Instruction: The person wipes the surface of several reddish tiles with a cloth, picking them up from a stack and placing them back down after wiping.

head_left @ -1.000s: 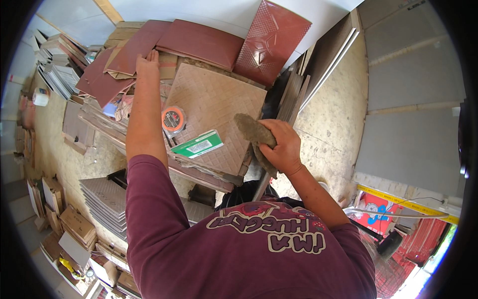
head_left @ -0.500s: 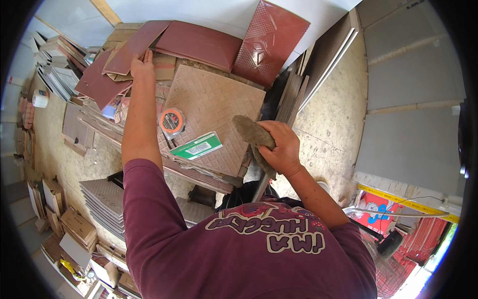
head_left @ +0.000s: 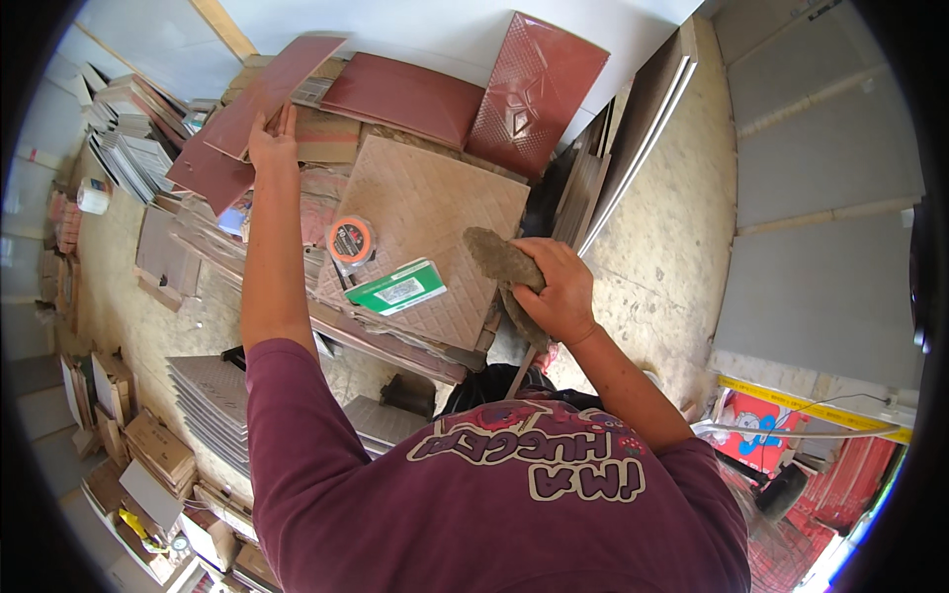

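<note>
- Gripping a grey-brown cloth (head_left: 500,259), the right hand (head_left: 559,295) is closed round its bunched middle; the cloth looks soft, light, easily squeezed anywhere.
- Beyond the beige tile (head_left: 450,212), the left hand (head_left: 274,146) touches the near edge of a tilted dark red tile (head_left: 269,94); whether it pinches is unclear.
- That tile, partly over a second red tile (head_left: 211,176), seems stiff, slick, probably brittle: best held by opposite edges, sparing corners.

The embossed red tile (head_left: 539,94) looks glossy, the beige tile (head_left: 435,212) matt and ridged, the cloth (head_left: 499,259) rough.
</note>
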Available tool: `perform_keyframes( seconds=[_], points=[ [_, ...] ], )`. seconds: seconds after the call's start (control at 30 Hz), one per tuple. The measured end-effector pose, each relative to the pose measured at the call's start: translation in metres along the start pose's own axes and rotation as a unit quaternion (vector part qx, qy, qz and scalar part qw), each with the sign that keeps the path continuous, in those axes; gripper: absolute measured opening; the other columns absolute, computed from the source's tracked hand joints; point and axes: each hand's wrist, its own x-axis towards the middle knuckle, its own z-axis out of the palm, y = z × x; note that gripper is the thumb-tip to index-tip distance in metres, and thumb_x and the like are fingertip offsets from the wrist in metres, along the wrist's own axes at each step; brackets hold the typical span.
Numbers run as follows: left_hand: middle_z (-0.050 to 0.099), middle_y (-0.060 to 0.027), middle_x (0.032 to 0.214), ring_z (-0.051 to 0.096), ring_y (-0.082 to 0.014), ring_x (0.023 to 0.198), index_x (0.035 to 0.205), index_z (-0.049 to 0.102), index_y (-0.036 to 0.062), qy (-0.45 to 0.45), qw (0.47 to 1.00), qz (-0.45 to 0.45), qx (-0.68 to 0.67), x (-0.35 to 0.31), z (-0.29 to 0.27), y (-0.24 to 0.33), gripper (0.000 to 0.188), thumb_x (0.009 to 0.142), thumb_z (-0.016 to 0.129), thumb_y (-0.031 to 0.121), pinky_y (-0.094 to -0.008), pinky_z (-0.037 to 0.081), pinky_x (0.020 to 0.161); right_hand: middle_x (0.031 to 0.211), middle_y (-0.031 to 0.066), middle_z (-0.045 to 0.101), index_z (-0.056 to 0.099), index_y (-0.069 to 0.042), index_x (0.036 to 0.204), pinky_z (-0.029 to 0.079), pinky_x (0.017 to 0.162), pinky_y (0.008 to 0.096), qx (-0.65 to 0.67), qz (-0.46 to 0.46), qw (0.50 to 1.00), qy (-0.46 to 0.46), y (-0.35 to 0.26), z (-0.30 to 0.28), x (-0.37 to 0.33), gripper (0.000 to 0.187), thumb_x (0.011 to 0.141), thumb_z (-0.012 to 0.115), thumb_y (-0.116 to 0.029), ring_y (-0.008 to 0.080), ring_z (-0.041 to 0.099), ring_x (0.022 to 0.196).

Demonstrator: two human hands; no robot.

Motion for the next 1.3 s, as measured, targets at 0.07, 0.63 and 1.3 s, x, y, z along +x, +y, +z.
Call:
perform_keyframes(
  seconds=[0.07,0.63,1.3],
  points=[
    [0.06,-0.0288,0.123,0.065,-0.0467,0.113,0.13,0.047,-0.0099,-0.032,0.999,-0.009,-0.004,-0.017,0.001,0.013,0.033,0.105,0.049,0.012,-0.0538,0.06,0.1,0.108,0.0106,0.07,0.068,-0.007,0.113,0.054,0.085,0.04,0.0,-0.001,1.0,0.003,0.0,0.0,-0.001,0.047,0.066,0.073,-0.008,0.0328,0.066,0.096],
    [0.067,-0.0201,0.123,0.067,-0.0384,0.116,0.129,0.057,-0.003,-0.218,0.972,0.027,0.079,-0.248,-0.005,0.066,0.031,0.104,0.058,0.016,-0.0468,0.056,0.103,0.113,0.0085,0.07,0.066,-0.007,0.123,0.052,0.093,0.035,0.299,0.161,0.937,0.075,0.017,0.01,-0.013,0.037,0.09,0.074,-0.02,0.0211,0.067,0.104],
    [0.057,-0.0152,0.143,0.059,-0.0342,0.128,0.151,0.038,0.004,-0.448,0.881,-0.118,0.09,-0.48,-0.003,-0.049,0.056,0.103,0.063,0.02,-0.0488,0.048,0.106,0.115,0.0063,0.065,0.057,-0.008,0.129,0.054,0.09,0.043,0.779,0.234,0.536,0.227,-0.037,-0.099,-0.022,0.04,0.096,0.072,-0.025,0.0245,0.063,0.103]
  ],
)
